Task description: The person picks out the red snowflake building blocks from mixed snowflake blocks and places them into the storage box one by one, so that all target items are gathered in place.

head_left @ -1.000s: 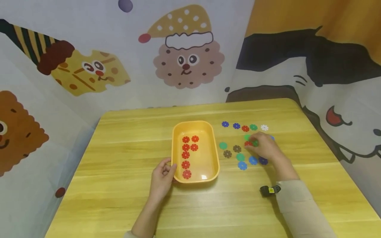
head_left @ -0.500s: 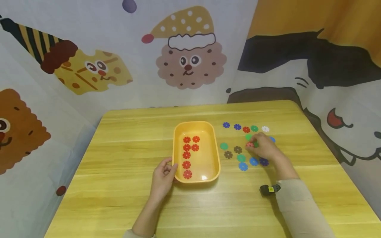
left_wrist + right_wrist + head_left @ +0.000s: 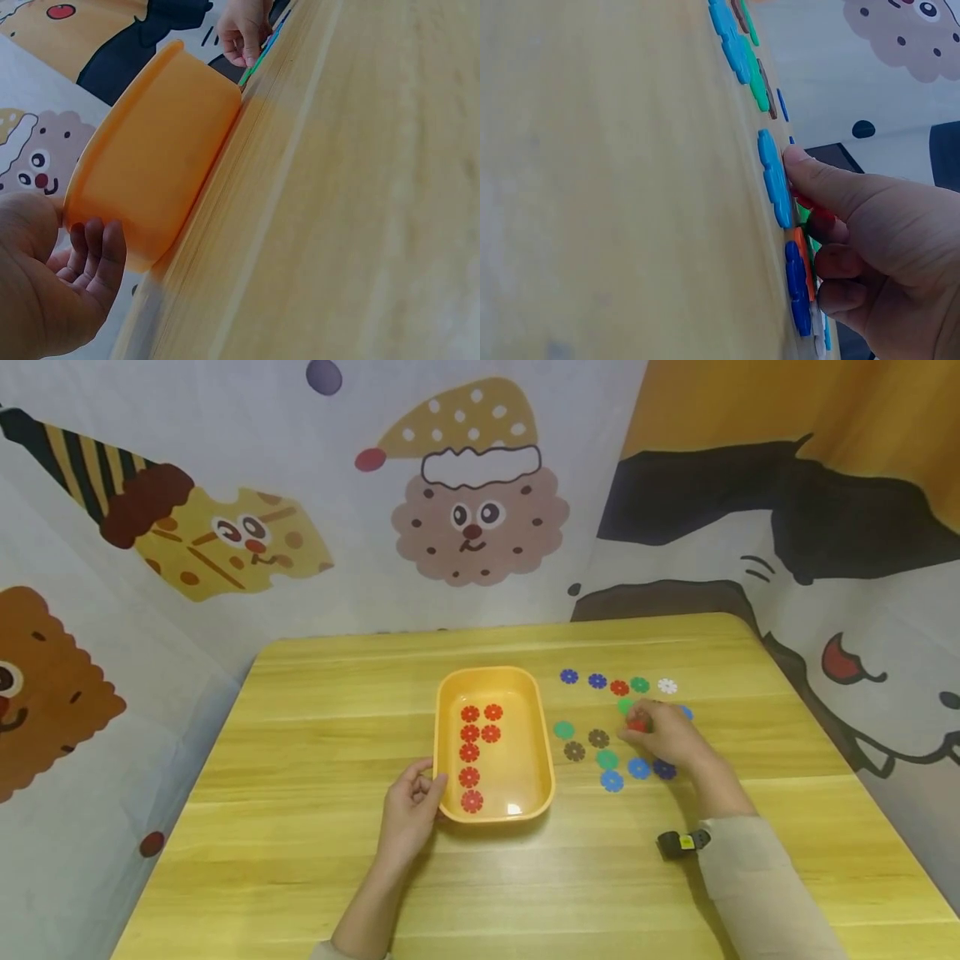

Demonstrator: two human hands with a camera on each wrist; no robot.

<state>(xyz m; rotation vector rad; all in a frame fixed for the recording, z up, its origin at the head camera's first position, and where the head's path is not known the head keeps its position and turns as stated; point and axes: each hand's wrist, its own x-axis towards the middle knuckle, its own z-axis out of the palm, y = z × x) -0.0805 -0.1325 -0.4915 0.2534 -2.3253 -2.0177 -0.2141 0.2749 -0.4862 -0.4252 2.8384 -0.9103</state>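
Evidently, your left hand [image 3: 411,802] curls loosely round the tray [image 3: 525,768] at its left side, probably steadying it. Your right hand [image 3: 667,735], nearly closed, pinches a red disc [image 3: 637,725] among mixed-colour discs [image 3: 607,760] on the bench [image 3: 322,735]; in the tray, only red pieces [image 3: 469,752], seemingly grouped by colour.

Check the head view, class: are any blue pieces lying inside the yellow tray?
No: only red pieces lie in the yellow tray, while the blue pieces lie on the table beside it.
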